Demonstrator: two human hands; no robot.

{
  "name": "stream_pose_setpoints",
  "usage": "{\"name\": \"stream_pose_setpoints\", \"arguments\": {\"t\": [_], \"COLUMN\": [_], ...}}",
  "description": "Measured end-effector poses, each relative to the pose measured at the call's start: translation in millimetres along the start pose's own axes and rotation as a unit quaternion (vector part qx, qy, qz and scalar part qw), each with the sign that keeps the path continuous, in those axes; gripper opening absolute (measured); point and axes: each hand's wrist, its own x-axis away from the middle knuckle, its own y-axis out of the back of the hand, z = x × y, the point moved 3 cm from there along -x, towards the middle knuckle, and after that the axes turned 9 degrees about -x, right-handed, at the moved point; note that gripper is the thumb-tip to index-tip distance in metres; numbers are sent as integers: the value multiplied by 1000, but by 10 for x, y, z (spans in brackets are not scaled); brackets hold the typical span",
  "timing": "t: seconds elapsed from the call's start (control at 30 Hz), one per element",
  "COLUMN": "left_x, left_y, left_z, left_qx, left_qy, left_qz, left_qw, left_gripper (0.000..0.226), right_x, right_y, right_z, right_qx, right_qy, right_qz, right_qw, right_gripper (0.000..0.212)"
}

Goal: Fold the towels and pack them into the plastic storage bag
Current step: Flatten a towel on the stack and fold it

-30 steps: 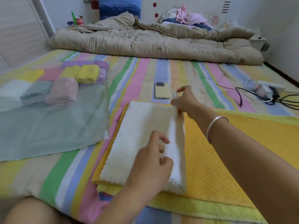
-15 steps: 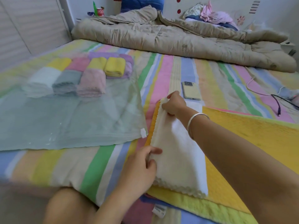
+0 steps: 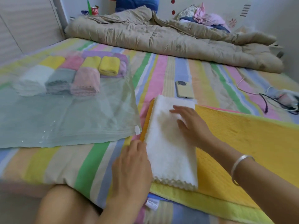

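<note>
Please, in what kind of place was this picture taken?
Most likely a home bedroom: a striped bed sheet covers the surface, a crumpled beige quilt lies at its far end, and a heap of clothes sits behind that.

The striped bed carries a rumpled beige quilt at its far end. A plastic storage bag lies on the left and a spread yellow towel on the right, with a phone just beyond the towel.

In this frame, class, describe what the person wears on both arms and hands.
Both forearms are bare: no sleeves or gloves show. The right wrist carries a plain silver bangle. No rings can be made out on the left hand or right hand.
</note>
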Motion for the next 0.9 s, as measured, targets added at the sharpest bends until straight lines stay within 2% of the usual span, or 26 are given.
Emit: {"name": "stream_pose_setpoints", "arguments": {"t": [0.07,0.1,0.2,0.27,0.33,0.4,0.47,0.53,0.6,0.63,0.73,0.8,0.83,0.9], "left_x": [-46,-80,-201,-253,-261,-284,-292,-288,-254,-219,-45,36,64,77], "left_y": [-4,-21,-138,-279,-435,-520,-518,-441,-307,-234,-119,-183,-179,-118], "left_z": [-120,-182,-308,-313,-254,-195,-189,-189,-165,-153,-128,-117,-111,-71], "left_qx": [-25,-6,66,62,26,17,68,169,250,266,162,82,85,169], "left_qy": [-72,-116,-219,-257,-276,-283,-264,-216,-184,-191,-271,-317,-309,-227], "left_qz": [-62,-62,6,82,130,138,148,159,155,146,95,6,-34,-54], "left_qw": [995,991,973,961,952,949,951,948,938,934,944,945,947,958], "left_gripper": [38,40,47,58,71,75,75,64,50,51,75,68,59,54], "right_x": [383,555,959,1143,1223,1221,1208,1221,1229,1225,1207,1202,1209,1239], "right_y": [46,80,163,148,118,100,84,51,34,48,157,251,292,378], "right_z": [10,10,51,44,34,67,146,204,227,239,279,308,303,312], "right_qx": [34,30,49,95,139,158,161,155,125,89,-19,-74,-97,-146], "right_qy": [63,76,111,140,166,192,230,261,238,208,104,36,17,-2], "right_qz": [19,20,31,78,116,122,119,129,130,122,60,38,32,28], "right_qw": [997,996,992,982,969,961,952,944,954,966,993,996,995,989], "right_gripper": [39,39,41,54,62,58,49,47,53,55,51,46,40,29]}}
